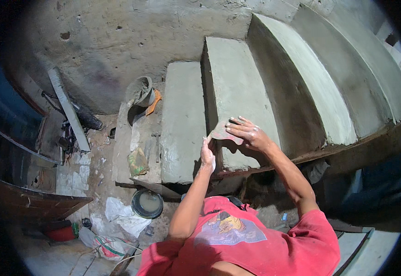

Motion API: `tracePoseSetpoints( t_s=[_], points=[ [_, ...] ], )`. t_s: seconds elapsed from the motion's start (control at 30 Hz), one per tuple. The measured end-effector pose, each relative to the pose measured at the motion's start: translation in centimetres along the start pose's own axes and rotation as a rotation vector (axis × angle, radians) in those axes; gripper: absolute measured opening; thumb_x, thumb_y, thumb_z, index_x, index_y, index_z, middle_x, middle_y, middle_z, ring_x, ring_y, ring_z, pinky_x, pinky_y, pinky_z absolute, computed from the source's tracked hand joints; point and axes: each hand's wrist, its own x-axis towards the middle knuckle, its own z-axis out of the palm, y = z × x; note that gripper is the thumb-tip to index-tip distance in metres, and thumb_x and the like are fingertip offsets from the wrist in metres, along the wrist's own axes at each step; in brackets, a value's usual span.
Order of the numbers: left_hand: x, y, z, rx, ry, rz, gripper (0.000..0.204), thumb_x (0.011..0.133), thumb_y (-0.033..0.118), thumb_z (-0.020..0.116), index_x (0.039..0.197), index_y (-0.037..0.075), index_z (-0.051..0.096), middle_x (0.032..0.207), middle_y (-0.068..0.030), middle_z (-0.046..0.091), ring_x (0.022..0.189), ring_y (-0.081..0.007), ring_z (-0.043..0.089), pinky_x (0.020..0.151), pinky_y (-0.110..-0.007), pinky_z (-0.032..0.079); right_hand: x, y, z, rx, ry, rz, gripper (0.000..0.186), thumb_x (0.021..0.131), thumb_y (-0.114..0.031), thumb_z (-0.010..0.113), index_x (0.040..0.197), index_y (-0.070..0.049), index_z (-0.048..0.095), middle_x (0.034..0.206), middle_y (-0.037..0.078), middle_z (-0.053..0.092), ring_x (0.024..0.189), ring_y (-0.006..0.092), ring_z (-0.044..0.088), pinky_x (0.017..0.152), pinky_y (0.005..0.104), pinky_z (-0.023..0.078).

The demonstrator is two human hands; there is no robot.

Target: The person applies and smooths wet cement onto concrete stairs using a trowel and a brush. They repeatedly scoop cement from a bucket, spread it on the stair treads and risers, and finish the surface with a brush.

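Observation:
Both hands hold a thin, bendy pinkish-grey sheet at the left edge of a smooth grey cement step. My right hand has long, slightly parted fingers laid over the sheet's upper right side; its thumb is hidden. At the sheet's left corner is my left hand, fingers together and pointing up beside the step's riser. Pale cement smears both hands. A dark shadow falls on the step under my right hand. What the sheet touches underneath cannot be seen.
A lower cement step lies to the left; more steps rise right. Farther left are a mortar bucket, an orange tool, a hammer and a crumpled packet. A dark bucket of cloudy water stands below.

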Motion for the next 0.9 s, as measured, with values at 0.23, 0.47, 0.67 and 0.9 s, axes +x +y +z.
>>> tracePoseSetpoints(
  t_s=[0.23, 0.47, 0.67, 0.9],
  points=[
    [-0.8, 0.1, -1.5, 0.048, -0.044, -0.109, 0.093, 0.104, 0.066, 0.034, 0.165, 0.002, 0.005, 0.174, -0.0141, -0.005, 0.160, -0.0293, -0.006, 0.126, -0.054, -0.003, 0.6, 0.4, 1.8, 0.117, -0.022, 0.020, 0.093, 0.061, 0.010, 0.055, 0.151, -0.014, 0.053, 0.156, 0.009, 0.051, 0.149, 0.0321, 0.041, 0.127, 0.0539, 0.027],
    [-0.9, 1.1, -1.7, 0.189, -0.233, -0.013, 0.071, 0.110, 0.055, 0.023, 0.161, 0.006, 0.033, 0.170, -0.0146, 0.024, 0.159, -0.0296, 0.014, 0.128, -0.046, 0.006, -1.9, -3.3, -1.9, 0.241, 0.153, 0.014, 0.075, 0.071, 0.005, 0.055, 0.145, -0.008, 0.058, 0.146, 0.013, 0.060, 0.139, 0.0350, 0.053, 0.120, 0.0497, 0.039],
    [0.4, 0.8, -1.0, 0.179, -0.238, -0.002, 0.070, 0.110, 0.053, 0.024, 0.162, 0.005, 0.029, 0.171, -0.0165, 0.019, 0.160, -0.0297, 0.011, 0.129, -0.042, 0.002, 5.3, -2.0, -3.3, -0.205, 0.106, 0.552, 0.047, 0.080, -0.005, 0.060, 0.126, -0.010, 0.068, 0.113, 0.020, 0.072, 0.111, 0.0413, 0.067, 0.091, 0.0520, 0.056],
    [-0.5, 1.9, -0.6, 0.209, -0.258, -0.019, 0.069, 0.111, 0.052, 0.021, 0.162, 0.008, 0.032, 0.171, -0.0144, 0.020, 0.160, -0.0306, 0.012, 0.129, -0.044, 0.002, 4.2, -6.6, -3.0, -0.234, -0.132, 0.555, 0.040, 0.081, -0.012, 0.065, 0.120, -0.012, 0.070, 0.098, 0.019, 0.073, 0.100, 0.0402, 0.069, 0.082, 0.0533, 0.058]
  ],
)
